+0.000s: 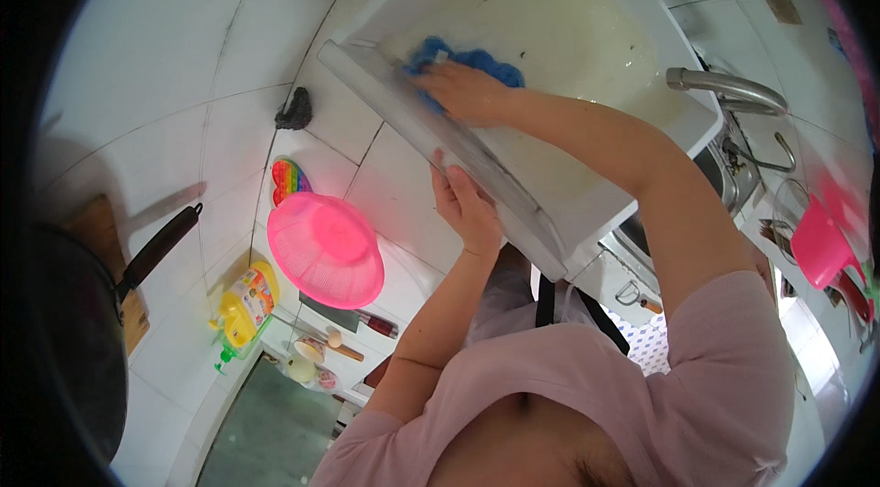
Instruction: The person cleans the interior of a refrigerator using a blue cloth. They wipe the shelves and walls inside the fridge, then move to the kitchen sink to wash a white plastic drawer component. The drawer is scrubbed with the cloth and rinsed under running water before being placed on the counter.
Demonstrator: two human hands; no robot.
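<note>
A large white plastic drawer with a translucent front panel rests tilted across the counter and sink. Its inner floor is wet, with a cloudy, yellowish look and a few dark specks. Inside, near the front panel, my right hand presses on a bunched blue cloth, which shows around the fingers. My left hand grips the front panel from outside, its thumb and fingers against the panel. Part of that grip is hidden.
A steel faucet reaches over the drawer's right rim. On the left counter are a pink colander, a rainbow heart-shaped toy, a yellow detergent bottle and a cleaver. A black pan hangs at far left; a pink scoop is at right.
</note>
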